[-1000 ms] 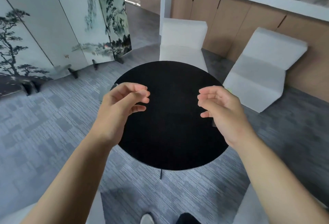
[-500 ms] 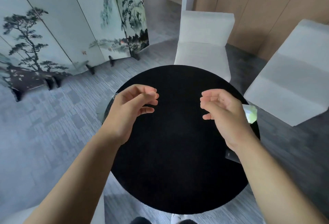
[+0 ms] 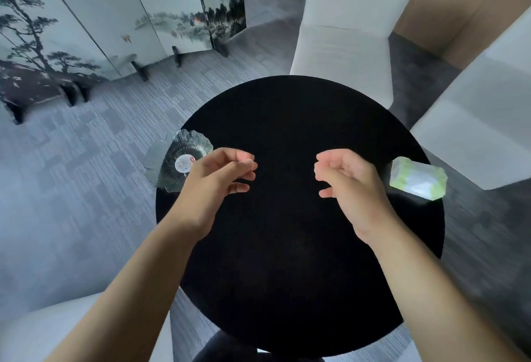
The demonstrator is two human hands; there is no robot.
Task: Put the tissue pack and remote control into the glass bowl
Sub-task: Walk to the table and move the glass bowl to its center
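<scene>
A clear ribbed glass bowl (image 3: 172, 157) with a round sticker on its base sits at the left edge of the round black table (image 3: 293, 261). A white and green tissue pack (image 3: 418, 178) lies at the table's right edge. My left hand (image 3: 214, 180) hovers just right of the bowl, fingers loosely curled, holding nothing. My right hand (image 3: 353, 186) hovers just left of the tissue pack, fingers also curled and empty. The remote control is hidden from view; I cannot see it anywhere on the table.
Two white chairs stand beyond the table, one at the back (image 3: 349, 34) and one at the right (image 3: 482, 120). A painted folding screen (image 3: 100, 22) stands at the back left. Grey carpet surrounds the table. A white seat edge (image 3: 57, 330) shows at the lower left.
The view has tilted down and closer to the table. The glass bowl and the tissue pack now show beside my hands. Both hands keep their curled pose above the table.
</scene>
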